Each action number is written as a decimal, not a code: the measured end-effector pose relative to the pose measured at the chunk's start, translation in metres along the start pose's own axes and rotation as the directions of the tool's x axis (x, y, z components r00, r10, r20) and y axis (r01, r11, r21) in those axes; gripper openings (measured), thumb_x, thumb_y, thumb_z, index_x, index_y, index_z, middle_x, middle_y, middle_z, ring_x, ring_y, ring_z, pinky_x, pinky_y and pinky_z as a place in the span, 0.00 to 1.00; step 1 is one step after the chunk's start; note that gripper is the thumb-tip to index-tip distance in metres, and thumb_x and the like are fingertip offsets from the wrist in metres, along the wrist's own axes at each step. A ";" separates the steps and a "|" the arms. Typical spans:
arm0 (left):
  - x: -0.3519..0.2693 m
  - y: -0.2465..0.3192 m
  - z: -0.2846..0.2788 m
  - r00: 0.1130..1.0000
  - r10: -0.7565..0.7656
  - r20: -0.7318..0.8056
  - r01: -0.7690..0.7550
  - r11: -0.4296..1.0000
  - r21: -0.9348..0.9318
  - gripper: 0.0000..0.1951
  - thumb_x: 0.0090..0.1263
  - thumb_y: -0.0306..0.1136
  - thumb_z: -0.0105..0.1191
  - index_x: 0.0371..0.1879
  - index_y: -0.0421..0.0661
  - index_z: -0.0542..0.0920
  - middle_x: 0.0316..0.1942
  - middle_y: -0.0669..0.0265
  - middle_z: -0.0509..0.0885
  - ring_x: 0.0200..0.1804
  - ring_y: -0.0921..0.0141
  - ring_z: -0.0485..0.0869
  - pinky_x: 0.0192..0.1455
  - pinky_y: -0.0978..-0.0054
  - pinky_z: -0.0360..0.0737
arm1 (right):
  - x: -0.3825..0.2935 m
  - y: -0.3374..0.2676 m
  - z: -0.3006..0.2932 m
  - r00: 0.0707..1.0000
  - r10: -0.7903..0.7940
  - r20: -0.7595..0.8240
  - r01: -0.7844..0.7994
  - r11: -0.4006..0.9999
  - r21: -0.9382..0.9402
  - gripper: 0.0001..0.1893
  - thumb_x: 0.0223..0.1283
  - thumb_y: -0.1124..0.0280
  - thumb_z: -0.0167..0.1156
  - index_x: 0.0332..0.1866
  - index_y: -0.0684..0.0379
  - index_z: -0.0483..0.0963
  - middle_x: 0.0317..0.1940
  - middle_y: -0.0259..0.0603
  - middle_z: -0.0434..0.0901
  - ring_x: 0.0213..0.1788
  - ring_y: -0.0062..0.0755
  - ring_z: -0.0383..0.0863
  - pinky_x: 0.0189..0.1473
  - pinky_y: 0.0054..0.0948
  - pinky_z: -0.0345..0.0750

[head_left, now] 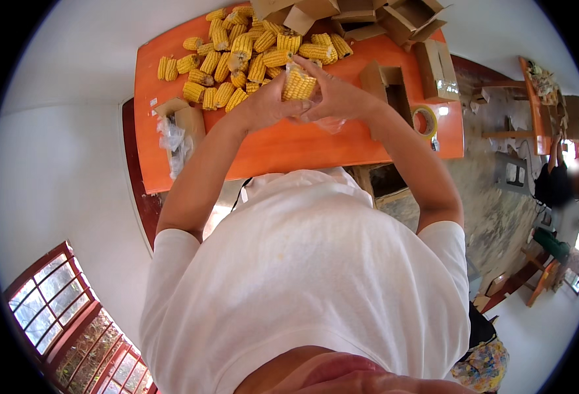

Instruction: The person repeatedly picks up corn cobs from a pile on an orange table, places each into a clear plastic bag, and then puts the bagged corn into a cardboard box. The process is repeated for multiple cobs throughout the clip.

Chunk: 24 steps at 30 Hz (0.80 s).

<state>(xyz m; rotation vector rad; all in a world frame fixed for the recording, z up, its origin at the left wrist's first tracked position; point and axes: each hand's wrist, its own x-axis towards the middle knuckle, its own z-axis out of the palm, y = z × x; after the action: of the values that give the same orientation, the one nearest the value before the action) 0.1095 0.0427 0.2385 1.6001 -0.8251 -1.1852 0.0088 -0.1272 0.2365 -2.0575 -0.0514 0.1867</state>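
Note:
Between my two hands is a short piece of corn on the cob [299, 84], partly inside a clear plastic bag [331, 124]. My left hand [265, 102] closes around its left side, and my right hand [336, 93] spans its top and right side, holding the bag as well. Behind the hands, many yellow corn cob pieces [223, 69] lie heaped on the orange table [289, 147]. At the table's left, a small cardboard box [191, 120] holds crumpled clear plastic bags [173, 140].
An open cardboard box [375, 81], a closed taped box [434, 69] and a roll of yellow tape [425, 121] are at the right. More open boxes [358, 17] crowd the far edge. At far right, a person [558, 182] is at another table [540, 118].

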 end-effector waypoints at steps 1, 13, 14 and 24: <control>0.001 -0.007 -0.002 1.000 0.004 -0.018 -0.004 1.000 0.030 0.34 0.61 0.39 0.59 0.63 0.40 0.59 0.49 0.61 0.76 0.42 0.71 0.80 0.43 0.74 0.80 | 0.000 -0.003 -0.001 0.996 0.081 0.047 -0.083 0.996 0.043 0.41 0.49 0.62 0.67 0.67 0.61 0.56 0.47 0.39 0.75 0.47 0.28 0.75 0.49 0.26 0.72; -0.008 -0.004 -0.014 0.999 -0.022 -0.023 0.023 0.997 0.074 0.30 0.63 0.38 0.58 0.61 0.39 0.64 0.47 0.62 0.77 0.44 0.71 0.79 0.42 0.73 0.80 | -0.017 0.053 -0.029 0.861 0.326 0.390 -0.311 0.945 -0.103 0.20 0.57 0.60 0.61 0.49 0.64 0.73 0.39 0.38 0.78 0.42 0.26 0.76 0.46 0.27 0.73; -0.009 -0.003 -0.014 0.999 -0.037 -0.001 0.037 0.997 0.066 0.30 0.63 0.38 0.58 0.61 0.39 0.64 0.47 0.62 0.77 0.44 0.71 0.79 0.42 0.73 0.80 | -0.018 0.052 -0.031 0.876 0.300 0.378 -0.263 0.954 -0.146 0.24 0.56 0.59 0.62 0.54 0.64 0.71 0.45 0.42 0.79 0.47 0.30 0.77 0.50 0.28 0.73; -0.001 0.008 -0.008 0.999 0.043 -0.005 -0.042 0.991 0.124 0.31 0.61 0.40 0.59 0.61 0.40 0.63 0.46 0.63 0.77 0.45 0.71 0.77 0.41 0.73 0.80 | -0.003 -0.022 -0.018 0.996 0.019 0.092 -0.027 0.997 0.076 0.49 0.44 0.58 0.70 0.71 0.59 0.51 0.57 0.48 0.71 0.60 0.38 0.70 0.60 0.29 0.68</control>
<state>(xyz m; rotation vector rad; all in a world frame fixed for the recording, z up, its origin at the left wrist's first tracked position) 0.1165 0.0436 0.2472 1.6783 -0.9394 -1.1154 0.0100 -0.1321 0.2647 -1.9725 -0.0753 0.2922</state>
